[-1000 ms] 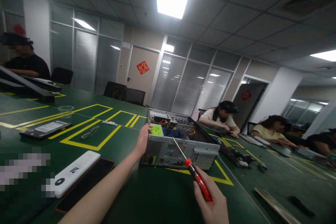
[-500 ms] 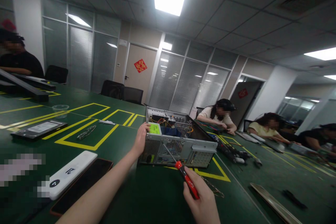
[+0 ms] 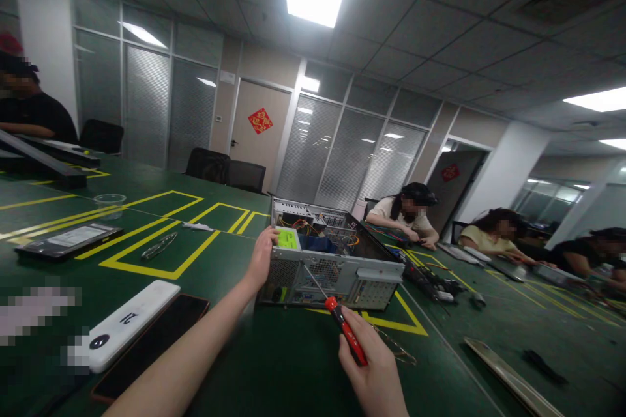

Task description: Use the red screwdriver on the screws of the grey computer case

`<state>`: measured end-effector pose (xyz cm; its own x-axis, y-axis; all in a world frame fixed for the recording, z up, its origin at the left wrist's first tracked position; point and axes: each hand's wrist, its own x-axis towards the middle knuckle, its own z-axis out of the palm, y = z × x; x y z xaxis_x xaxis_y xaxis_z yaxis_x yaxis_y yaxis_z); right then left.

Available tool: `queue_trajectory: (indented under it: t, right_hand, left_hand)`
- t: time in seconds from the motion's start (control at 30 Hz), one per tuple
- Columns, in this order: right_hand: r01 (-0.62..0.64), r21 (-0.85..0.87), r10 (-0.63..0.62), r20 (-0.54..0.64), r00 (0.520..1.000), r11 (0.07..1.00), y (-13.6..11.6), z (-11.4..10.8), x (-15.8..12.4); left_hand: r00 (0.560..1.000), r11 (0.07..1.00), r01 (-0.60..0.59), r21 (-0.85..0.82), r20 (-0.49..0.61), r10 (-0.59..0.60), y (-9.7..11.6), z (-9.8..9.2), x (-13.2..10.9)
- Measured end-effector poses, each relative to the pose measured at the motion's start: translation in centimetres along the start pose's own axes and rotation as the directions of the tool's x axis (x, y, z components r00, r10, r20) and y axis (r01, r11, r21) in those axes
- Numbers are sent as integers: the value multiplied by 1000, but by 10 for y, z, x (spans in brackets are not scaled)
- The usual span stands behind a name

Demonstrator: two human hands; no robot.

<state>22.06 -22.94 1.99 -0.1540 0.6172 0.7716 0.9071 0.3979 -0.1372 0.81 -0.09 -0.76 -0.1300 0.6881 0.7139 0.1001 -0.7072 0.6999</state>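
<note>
Steadying the open grey metal computer case on the yellow-taped green table, the left hand grips its upper corner; the right hand grasps 1 red-and-black-handled screwdriver. Screwdriving at the vented panel appears in hand, contact unclear; the next move calls for tip alignment.

The lone head view looks forward, from close above the green, yellow-taped table, facing the grey metal computer case.

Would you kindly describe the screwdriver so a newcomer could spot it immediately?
On the green table, find the open computer case. In the right hand before it is the screwdriver, set apart by its red-and-black handle and thin shaft.
</note>
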Motion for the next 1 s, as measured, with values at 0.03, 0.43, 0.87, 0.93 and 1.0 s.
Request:
queue_trajectory:
  t: [0.03,0.43,0.87,0.93,1.0]
  right_hand:
    - [18,-19,-18,-8,1000,1000,-2,-1,1]
    - [181,-268,-156,111,981,946,-56,-15,34]
    - [301,-208,-237,284,929,931,-84,-25,59]
    - [322,-204,-255,298,920,925,-84,-24,58]
    - [278,-188,-224,265,938,942,-81,-25,59]
  left_hand:
    - [1000,1000,-1,-2,1,1,0,0,0]
    - [1000,1000,-23,-18,1,23,-3,1,1]
    - [1000,1000,-27,1,14,27,0,-1,2]
    - [999,1000,-29,-3,17,30,1,-1,2]
    - [999,1000,-25,0,20,25,2,-1,2]
